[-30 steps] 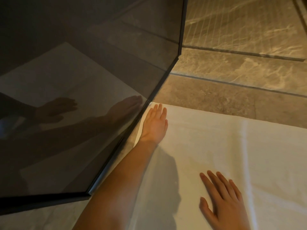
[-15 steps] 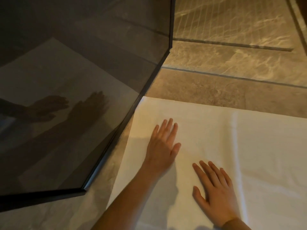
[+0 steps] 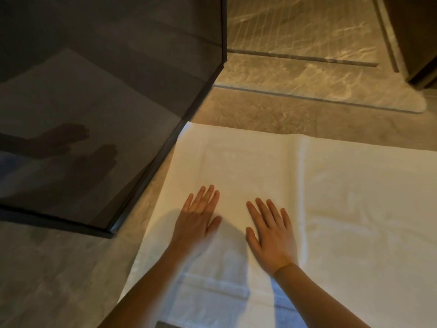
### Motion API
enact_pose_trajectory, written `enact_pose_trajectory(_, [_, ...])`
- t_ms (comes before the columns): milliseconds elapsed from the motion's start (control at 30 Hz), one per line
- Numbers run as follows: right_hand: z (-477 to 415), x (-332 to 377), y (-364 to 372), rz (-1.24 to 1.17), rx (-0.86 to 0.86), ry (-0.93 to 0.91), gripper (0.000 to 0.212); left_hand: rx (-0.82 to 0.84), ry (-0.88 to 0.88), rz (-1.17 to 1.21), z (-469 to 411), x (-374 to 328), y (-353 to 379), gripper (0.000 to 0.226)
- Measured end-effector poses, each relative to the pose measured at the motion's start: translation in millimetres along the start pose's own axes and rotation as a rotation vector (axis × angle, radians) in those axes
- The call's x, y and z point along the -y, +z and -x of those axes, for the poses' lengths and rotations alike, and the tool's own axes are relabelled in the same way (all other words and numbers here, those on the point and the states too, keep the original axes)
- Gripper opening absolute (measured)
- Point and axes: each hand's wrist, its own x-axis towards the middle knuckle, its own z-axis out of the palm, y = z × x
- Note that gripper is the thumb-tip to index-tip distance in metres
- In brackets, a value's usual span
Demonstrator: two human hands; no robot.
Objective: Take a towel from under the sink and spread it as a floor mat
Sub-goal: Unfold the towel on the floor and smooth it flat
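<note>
A white towel (image 3: 331, 190) lies spread flat on the stone floor, reaching past the right edge of the view. Its left edge runs close along the bottom of a dark glass panel. My left hand (image 3: 198, 218) rests palm down on the towel's left part, fingers apart and holding nothing. My right hand (image 3: 272, 230) lies flat beside it, also palm down with fingers spread. A faint fold crease runs up the towel just right of my right hand.
A dark glass shower panel (image 3: 106, 114) with a black frame stands at the left and reflects both hands. Beyond the towel lies a marble threshold (image 3: 307, 84) and a ribbed shower floor (image 3: 295, 24). A dark wall corner (image 3: 418, 43) stands at the far right.
My left hand slid back from the towel's far left corner by the glass to beside my right hand. The view shifted so more of the towel and floor shows.
</note>
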Motion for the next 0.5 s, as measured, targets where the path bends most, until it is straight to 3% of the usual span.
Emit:
enact_pose_trajectory(300, [2.0, 4.4, -1.0, -0.002, 0.015, -0.026, 0.06, -0.086, 0.07, 0.01, 9.5, 4.2, 0.0, 0.06])
enact_pose_trajectory(500, [0.1, 4.7, -2.6, -0.053, 0.023, -0.004, 0.059, 0.001, -0.001, -0.077, 5.5, 1.5, 1.3, 0.064])
